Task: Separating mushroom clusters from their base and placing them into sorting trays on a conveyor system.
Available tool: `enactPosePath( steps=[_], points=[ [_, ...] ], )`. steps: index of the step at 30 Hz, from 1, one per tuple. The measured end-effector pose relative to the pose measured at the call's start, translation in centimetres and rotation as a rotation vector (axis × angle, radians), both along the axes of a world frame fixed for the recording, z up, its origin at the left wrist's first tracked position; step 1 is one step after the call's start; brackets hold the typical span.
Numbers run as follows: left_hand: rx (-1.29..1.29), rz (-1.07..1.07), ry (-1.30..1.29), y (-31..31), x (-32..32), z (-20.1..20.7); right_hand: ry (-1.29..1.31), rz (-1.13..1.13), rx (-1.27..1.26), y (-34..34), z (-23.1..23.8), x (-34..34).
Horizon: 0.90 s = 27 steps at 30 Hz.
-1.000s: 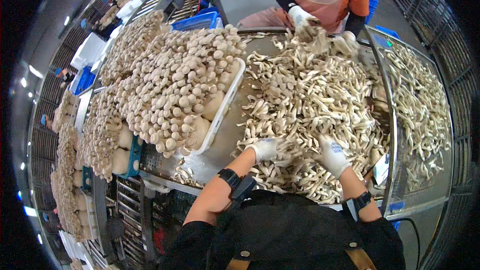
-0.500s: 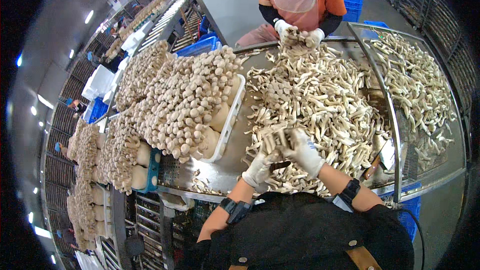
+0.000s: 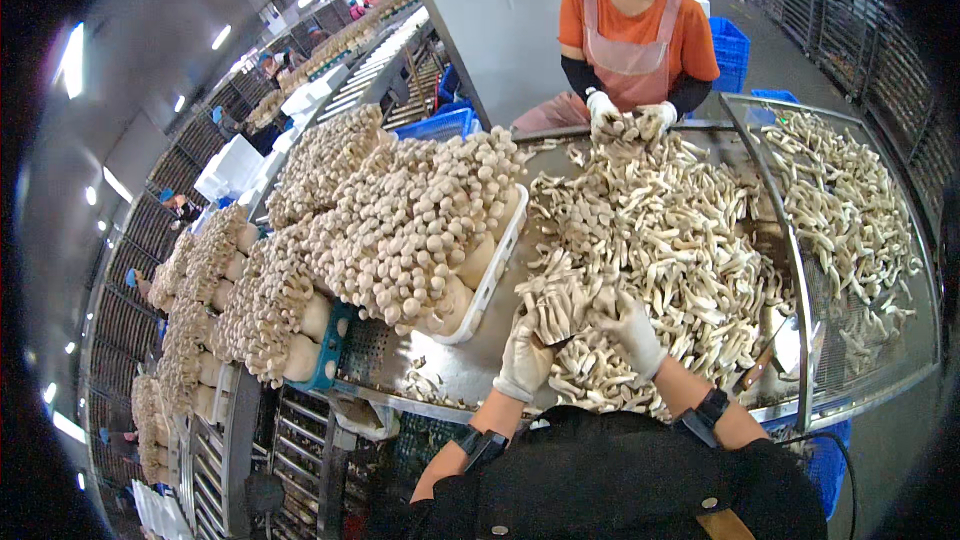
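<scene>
My left hand (image 3: 525, 360), in a white glove, is closed around a bunch of mushrooms (image 3: 558, 308) with pale stems, just over the metal table's near side. Close beside it on the right, my gloved right hand (image 3: 635, 338) has its fingers bent onto mushrooms at the bunch's right end; its fingertips are partly hidden. A dark edge shows under the left hand, too small to name. Beyond both hands spreads a big heap of loose mushrooms (image 3: 690, 225). To the right lies a knife (image 3: 762, 365) with a wooden handle, partly among the mushrooms.
At left, mushroom clusters stand in a white crate (image 3: 500, 270) and a teal crate (image 3: 332, 348). On the right, a framed mesh tray (image 3: 850, 350) holds more loose mushrooms. Across the table a co-worker (image 3: 640, 35) handles mushrooms with gloved hands. Blue crates (image 3: 730, 55) stand behind.
The view has shifted, so the scene sits lower and further right. My hands have moved slightly apart, and the bunch in my left hand now shows more fully.
</scene>
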<state>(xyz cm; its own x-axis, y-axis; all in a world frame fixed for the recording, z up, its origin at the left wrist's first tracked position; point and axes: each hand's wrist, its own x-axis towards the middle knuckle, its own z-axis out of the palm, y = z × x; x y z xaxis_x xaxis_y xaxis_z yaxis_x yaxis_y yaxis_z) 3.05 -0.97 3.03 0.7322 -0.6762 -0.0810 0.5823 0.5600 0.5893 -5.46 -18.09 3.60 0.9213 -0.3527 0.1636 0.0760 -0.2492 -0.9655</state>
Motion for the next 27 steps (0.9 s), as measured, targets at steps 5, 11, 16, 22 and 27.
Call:
enactPosePath(
  steps=[5,11,16,22,27],
  points=[
    [0.218,-0.168,-0.464,0.1,-1.7,-4.0,0.122,-0.042,0.179,0.0,-3.1,0.4],
    [0.172,-0.147,-0.092,0.6,-1.1,-1.2,0.303,0.277,0.997,-1.5,-1.3,0.3],
    [0.453,-0.092,-0.297,0.0,-2.2,-2.3,0.196,0.111,0.864,0.1,-1.3,-0.4],
    [0.232,-0.025,0.130,1.3,-0.2,-2.7,-0.089,0.412,-0.053,-2.3,-6.4,0.0],
    [0.285,0.067,-0.163,0.2,-2.4,-3.3,0.193,0.160,0.739,-1.0,-6.4,1.4]
  ],
)
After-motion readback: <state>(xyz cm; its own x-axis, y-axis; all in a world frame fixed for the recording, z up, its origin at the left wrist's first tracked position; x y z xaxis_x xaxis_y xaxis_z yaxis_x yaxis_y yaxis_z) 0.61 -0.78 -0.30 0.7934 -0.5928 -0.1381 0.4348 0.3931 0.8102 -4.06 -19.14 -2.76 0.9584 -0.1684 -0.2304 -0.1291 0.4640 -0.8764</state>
